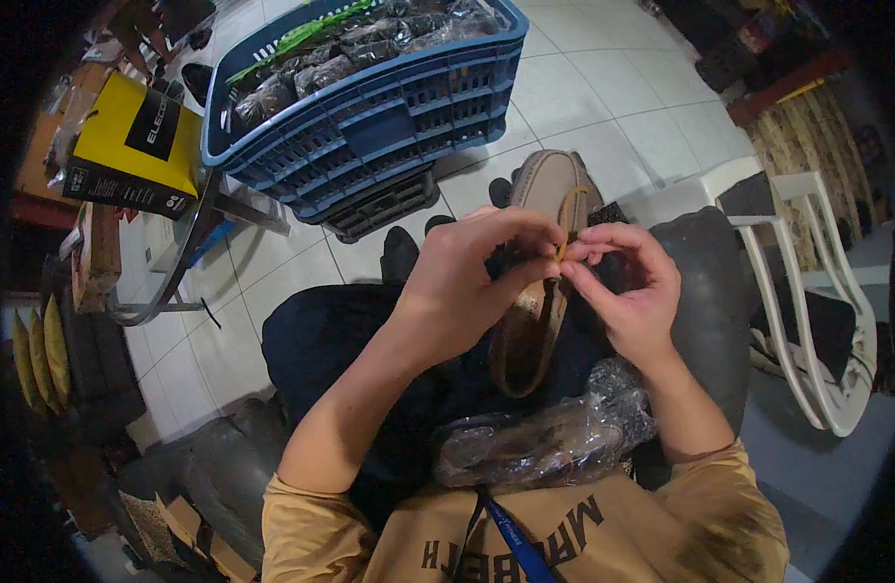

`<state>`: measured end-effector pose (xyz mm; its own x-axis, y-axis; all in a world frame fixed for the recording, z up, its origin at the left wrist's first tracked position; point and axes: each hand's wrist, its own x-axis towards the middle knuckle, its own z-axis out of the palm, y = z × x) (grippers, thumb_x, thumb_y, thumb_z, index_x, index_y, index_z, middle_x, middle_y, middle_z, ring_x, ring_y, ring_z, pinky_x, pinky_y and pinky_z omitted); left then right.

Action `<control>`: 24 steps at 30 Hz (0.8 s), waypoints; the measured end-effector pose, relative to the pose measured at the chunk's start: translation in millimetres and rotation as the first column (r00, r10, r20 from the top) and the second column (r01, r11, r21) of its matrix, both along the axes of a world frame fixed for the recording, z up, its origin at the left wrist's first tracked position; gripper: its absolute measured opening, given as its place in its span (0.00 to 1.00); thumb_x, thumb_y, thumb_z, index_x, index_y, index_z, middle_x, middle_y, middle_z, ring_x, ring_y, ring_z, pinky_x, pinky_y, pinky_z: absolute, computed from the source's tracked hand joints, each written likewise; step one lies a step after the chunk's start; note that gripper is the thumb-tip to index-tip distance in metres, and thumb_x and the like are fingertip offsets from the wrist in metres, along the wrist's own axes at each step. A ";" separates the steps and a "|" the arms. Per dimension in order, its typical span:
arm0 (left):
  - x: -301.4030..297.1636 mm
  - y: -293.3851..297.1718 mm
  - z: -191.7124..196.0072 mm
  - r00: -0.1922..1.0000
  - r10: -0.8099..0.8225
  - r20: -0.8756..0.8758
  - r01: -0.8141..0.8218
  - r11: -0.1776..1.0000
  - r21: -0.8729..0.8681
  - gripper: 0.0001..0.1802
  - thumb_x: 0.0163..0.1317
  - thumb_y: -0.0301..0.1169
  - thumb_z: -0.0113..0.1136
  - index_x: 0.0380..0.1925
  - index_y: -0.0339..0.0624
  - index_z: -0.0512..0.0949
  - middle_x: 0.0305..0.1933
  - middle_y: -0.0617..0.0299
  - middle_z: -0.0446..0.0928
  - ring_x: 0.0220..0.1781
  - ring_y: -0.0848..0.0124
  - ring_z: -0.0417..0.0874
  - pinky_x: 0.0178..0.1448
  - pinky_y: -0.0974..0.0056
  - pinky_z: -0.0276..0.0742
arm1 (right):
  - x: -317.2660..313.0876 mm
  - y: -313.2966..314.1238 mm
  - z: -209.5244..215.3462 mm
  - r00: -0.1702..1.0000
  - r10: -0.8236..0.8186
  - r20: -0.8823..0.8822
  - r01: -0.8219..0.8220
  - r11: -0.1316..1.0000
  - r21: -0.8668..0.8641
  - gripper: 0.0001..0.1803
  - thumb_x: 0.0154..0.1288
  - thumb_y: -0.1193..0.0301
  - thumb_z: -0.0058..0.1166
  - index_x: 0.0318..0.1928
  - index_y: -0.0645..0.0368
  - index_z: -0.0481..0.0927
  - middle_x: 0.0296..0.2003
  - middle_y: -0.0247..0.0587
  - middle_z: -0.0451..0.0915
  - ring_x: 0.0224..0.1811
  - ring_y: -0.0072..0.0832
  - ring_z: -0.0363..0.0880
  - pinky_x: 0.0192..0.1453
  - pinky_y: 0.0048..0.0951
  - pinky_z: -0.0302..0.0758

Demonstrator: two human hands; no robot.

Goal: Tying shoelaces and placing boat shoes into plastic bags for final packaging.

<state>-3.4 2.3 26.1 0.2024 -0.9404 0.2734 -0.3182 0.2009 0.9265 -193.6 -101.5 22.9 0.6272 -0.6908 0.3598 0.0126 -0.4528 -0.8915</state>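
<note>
On my lap lies a taupe loafer point(540, 180), its rounded toe pointing away from me and its opening towards me. A thin yellow cord point(566, 216) loops over the upper of the loafer. The fingertips of my left hand point(457, 277) are closed on the cord from one side. From the other side, my right hand point(634, 280) pinches it too, so the fingertips of both hands nearly meet above the shoe. My fingers hide part of the cord and the middle of the loafer. Closer to my body, a shoe in clear plastic wrap point(525, 455) rests on my lap.
Ahead stands a blue plastic crate point(370, 136) holding several plastic-wrapped items. A yellow and black box point(137, 141) sits at the left above a curved metal frame point(190, 262). To the right is a white plastic chair point(836, 321). Pale tiles point(603, 97) cover the floor.
</note>
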 end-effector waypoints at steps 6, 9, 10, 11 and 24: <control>-3.4 -4.2 1.9 0.992 0.008 -0.127 0.008 0.993 0.120 0.12 0.61 0.21 0.74 0.46 0.37 0.86 0.43 0.60 0.88 0.47 0.73 0.87 0.56 0.65 0.81 | -0.2 -3.1 1.6 1.000 0.017 -0.012 -0.015 0.993 0.113 0.20 0.66 0.81 0.68 0.58 0.64 0.80 0.43 0.37 0.88 0.45 0.20 0.85 0.51 0.23 0.79; -1.0 -5.0 -2.2 0.998 0.034 -0.052 -0.028 0.994 0.108 0.09 0.61 0.22 0.74 0.42 0.37 0.87 0.42 0.59 0.88 0.46 0.73 0.88 0.54 0.65 0.82 | 5.7 -3.3 9.9 1.000 0.023 -0.010 -0.016 0.887 0.461 0.24 0.68 0.80 0.67 0.63 0.65 0.76 0.43 0.36 0.87 0.45 0.18 0.84 0.52 0.22 0.78; 0.7 -5.5 -3.2 0.999 0.026 -0.044 -0.022 0.996 0.089 0.09 0.61 0.22 0.74 0.42 0.37 0.88 0.42 0.58 0.88 0.45 0.72 0.88 0.53 0.65 0.82 | 7.8 -4.7 11.0 0.999 0.039 0.011 -0.039 0.859 0.511 0.25 0.69 0.80 0.66 0.63 0.65 0.75 0.43 0.36 0.87 0.44 0.17 0.84 0.52 0.22 0.78; 2.0 -5.8 -4.4 0.999 0.019 -0.037 -0.017 0.997 0.070 0.08 0.61 0.22 0.74 0.41 0.36 0.88 0.42 0.58 0.88 0.45 0.72 0.88 0.52 0.65 0.82 | 8.7 -6.1 11.4 0.998 0.053 0.034 -0.063 0.827 0.559 0.25 0.69 0.80 0.66 0.64 0.65 0.75 0.43 0.36 0.87 0.44 0.17 0.83 0.53 0.22 0.78; 10.9 -13.4 -4.4 0.996 -0.058 0.062 0.057 0.998 0.019 0.10 0.61 0.21 0.73 0.43 0.37 0.88 0.39 0.57 0.89 0.46 0.67 0.89 0.53 0.63 0.83 | 19.5 -16.4 9.0 0.989 0.020 0.150 -0.103 0.815 0.571 0.21 0.71 0.79 0.65 0.61 0.64 0.74 0.42 0.33 0.86 0.46 0.17 0.83 0.55 0.20 0.78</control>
